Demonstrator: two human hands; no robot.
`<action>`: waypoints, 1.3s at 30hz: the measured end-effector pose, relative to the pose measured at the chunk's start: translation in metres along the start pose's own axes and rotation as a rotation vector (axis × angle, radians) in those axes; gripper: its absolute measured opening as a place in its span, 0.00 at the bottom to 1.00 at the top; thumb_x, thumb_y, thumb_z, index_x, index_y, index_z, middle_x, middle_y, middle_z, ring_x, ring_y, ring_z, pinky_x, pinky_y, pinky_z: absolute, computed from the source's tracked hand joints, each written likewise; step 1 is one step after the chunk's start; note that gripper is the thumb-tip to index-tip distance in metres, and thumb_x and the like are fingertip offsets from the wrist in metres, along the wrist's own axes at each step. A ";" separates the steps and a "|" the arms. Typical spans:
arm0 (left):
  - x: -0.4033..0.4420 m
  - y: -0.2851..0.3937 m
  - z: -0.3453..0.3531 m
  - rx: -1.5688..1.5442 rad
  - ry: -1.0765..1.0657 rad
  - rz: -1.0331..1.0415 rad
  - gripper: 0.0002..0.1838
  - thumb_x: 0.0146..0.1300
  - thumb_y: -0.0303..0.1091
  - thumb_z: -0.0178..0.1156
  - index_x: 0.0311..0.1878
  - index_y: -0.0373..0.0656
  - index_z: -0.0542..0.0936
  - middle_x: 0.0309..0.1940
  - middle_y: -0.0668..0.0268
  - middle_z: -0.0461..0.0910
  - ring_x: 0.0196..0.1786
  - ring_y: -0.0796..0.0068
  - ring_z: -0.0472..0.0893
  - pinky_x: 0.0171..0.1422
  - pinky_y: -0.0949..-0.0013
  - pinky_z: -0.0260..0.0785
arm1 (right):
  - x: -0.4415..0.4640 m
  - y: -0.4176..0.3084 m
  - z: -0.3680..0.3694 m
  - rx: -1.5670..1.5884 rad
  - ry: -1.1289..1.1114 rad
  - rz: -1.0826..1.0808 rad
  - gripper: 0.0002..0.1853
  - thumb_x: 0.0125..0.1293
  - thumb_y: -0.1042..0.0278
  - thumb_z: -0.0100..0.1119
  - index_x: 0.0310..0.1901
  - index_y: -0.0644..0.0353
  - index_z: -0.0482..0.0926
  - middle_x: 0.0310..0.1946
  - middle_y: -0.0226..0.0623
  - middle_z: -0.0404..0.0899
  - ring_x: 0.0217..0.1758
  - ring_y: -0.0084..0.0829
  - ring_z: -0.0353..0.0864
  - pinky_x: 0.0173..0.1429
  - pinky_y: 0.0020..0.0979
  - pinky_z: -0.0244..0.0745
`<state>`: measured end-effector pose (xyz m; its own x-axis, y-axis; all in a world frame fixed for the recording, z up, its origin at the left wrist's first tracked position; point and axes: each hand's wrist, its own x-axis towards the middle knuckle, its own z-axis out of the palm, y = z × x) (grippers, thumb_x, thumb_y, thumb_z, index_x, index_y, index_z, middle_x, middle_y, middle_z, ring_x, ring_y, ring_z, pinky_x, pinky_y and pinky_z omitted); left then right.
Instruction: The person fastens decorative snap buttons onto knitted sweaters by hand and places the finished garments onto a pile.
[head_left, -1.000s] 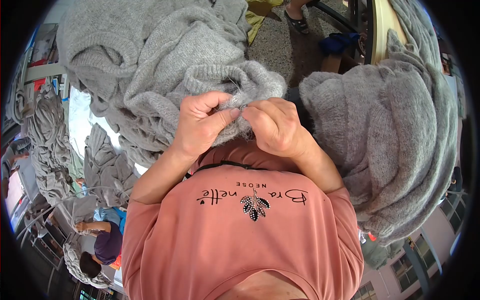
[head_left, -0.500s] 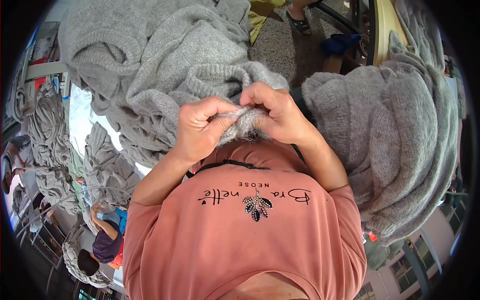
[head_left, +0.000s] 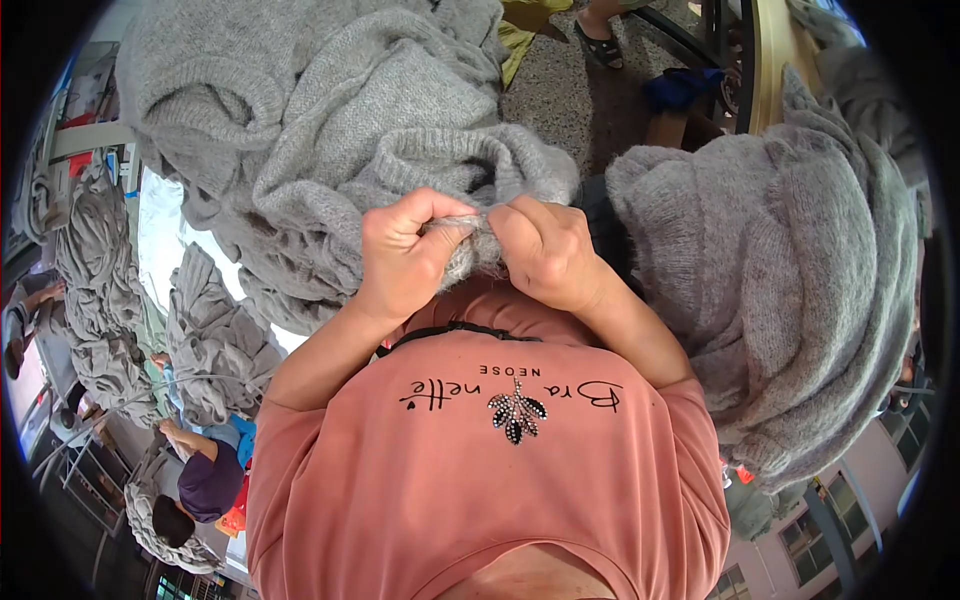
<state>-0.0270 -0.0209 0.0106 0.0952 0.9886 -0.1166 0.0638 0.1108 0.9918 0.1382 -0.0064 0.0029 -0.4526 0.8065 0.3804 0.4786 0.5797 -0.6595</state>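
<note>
A grey knitted sweater (head_left: 430,160) with a ribbed edge lies gathered in front of my chest. My left hand (head_left: 408,245) is closed, with thumb and forefinger pinching a fold of its knit. Close beside it, my right hand (head_left: 548,250) has its fingers curled together at the same fold, the fingertips bent in and partly hidden. A bunched bit of fuzzy knit (head_left: 465,255) shows below and between the two hands. Whether a thread or small tool is in the right fingers cannot be made out.
A large heap of grey knitwear (head_left: 220,60) spreads at upper left, and more grey sweaters (head_left: 790,270) are piled at right. A wooden table edge (head_left: 770,60) stands at upper right. Another person in a dark top (head_left: 210,480) works at far left among grey piles.
My right hand has turned over and curled its fingers, so its back faces up and less knit shows. My left hand keeps its pinch, slightly lower. The person at far left has shifted a little.
</note>
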 end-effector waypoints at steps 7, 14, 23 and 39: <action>0.002 -0.010 0.008 0.003 0.108 0.097 0.03 0.52 0.19 0.57 0.30 0.35 0.77 0.20 0.71 0.75 0.23 0.90 0.68 0.25 0.82 0.61 | 0.001 -0.001 0.001 -0.011 -0.013 0.070 0.06 0.41 0.78 0.54 0.23 0.60 0.67 0.18 0.37 0.68 0.17 0.39 0.72 0.18 0.35 0.66; 0.026 -0.033 0.026 0.310 0.373 0.109 0.01 0.52 0.21 0.57 0.29 0.36 0.76 0.18 0.68 0.75 0.22 0.87 0.69 0.25 0.79 0.62 | 0.010 0.027 0.031 -0.058 0.158 0.158 0.05 0.42 0.78 0.52 0.22 0.60 0.67 0.18 0.42 0.70 0.19 0.46 0.71 0.23 0.42 0.67; 0.024 -0.033 0.034 0.238 0.302 0.359 0.05 0.49 0.19 0.59 0.29 0.38 0.76 0.18 0.63 0.74 0.18 0.79 0.70 0.23 0.75 0.62 | 0.010 0.033 0.029 -0.096 0.146 0.233 0.05 0.42 0.77 0.53 0.23 0.59 0.68 0.16 0.41 0.70 0.19 0.46 0.72 0.23 0.43 0.68; 0.039 0.001 -0.024 0.139 -0.214 -0.073 0.02 0.47 0.23 0.60 0.26 0.37 0.77 0.17 0.75 0.73 0.23 0.90 0.67 0.26 0.80 0.59 | -0.011 0.040 -0.021 0.139 -0.116 0.180 0.13 0.45 0.78 0.55 0.37 0.64 0.74 0.31 0.46 0.75 0.37 0.45 0.77 0.42 0.33 0.71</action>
<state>-0.0473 0.0205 0.0083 0.2925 0.9327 -0.2110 0.2130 0.1515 0.9652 0.1783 0.0110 -0.0140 -0.4564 0.8720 0.1769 0.4551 0.3996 -0.7957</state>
